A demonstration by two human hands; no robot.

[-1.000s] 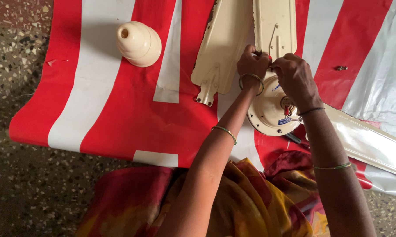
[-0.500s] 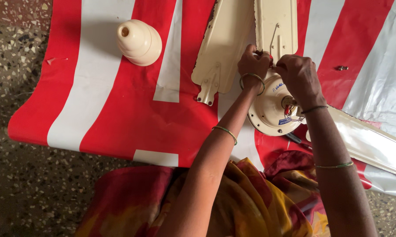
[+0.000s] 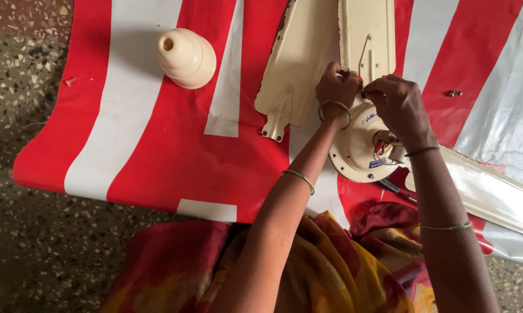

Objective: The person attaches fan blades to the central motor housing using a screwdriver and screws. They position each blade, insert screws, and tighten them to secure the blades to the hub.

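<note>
- The ceiling fan motor [image 3: 360, 148], a round cream housing, lies flat on the red and white striped sheet [image 3: 157, 150], with its shaft end facing up to the camera.
- One fan blade [image 3: 367, 35] is at the top edge of the motor; its long axis runs straight away from the person, toward the top of the picture.
- The left hand [image 3: 335, 88] is curled narrow at the foot of this blade, where the blade meets the motor; the fingertips pinch something small, but I cannot tell what it is.
- The right hand [image 3: 399, 107] is also closed narrow at the same joint, just beside the left hand, and partly covers the motor.
- A second blade [image 3: 293, 64] lies loose to the left, with its bracket end pointing down toward the person, a little tilted.
- A third blade [image 3: 487, 194] goes from the motor to the lower right.
- A cream canopy cup [image 3: 186, 58] lies on its side well apart at the left, its small hole facing up and left; I cannot see inside it.
- A small screw [image 3: 454, 93] lies alone on the sheet at the right.
- A dark screwdriver [image 3: 396, 188] lies just under the motor.
</note>
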